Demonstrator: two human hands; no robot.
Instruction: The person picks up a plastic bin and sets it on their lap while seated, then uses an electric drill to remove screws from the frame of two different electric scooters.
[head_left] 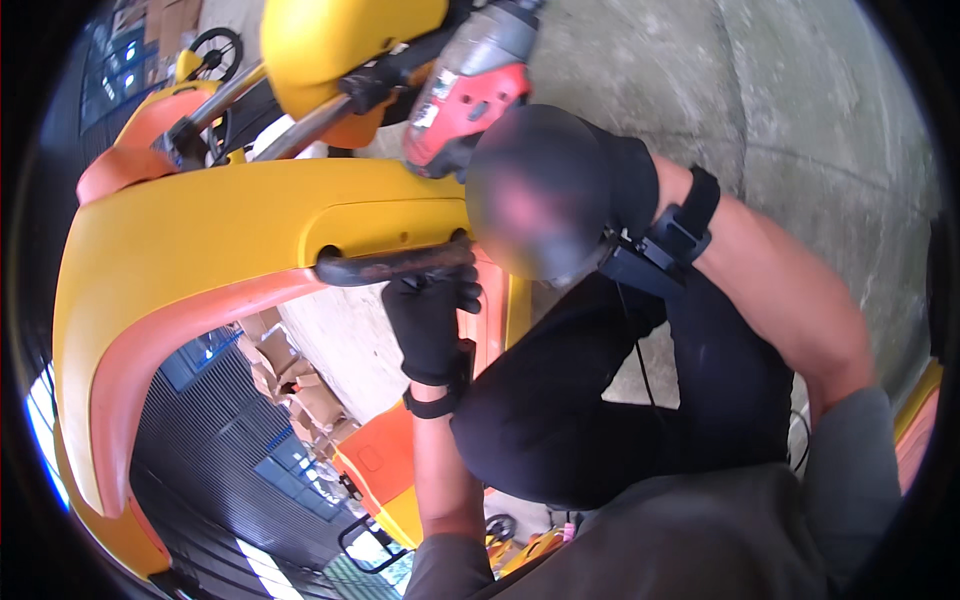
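Observation:
My left hand, in a black glove, is closed around a worn dark grab handle. The handle is fixed along the inner edge of a large curved yellow body panel with an orange inner side. My right hand, also gloved in black, is at a red and grey cordless power driver, just beyond the panel's end. A round blurred patch covers most of its fingers and part of the tool, but the hand appears wrapped around the tool's grip. The tool's grey nose points away to the upper right.
Metal tubes and a yellow cover lie beyond the panel. Concrete floor spreads to the right. Cardboard boxes and an orange-yellow vehicle part show through the panel's opening. A black wheel stands far left.

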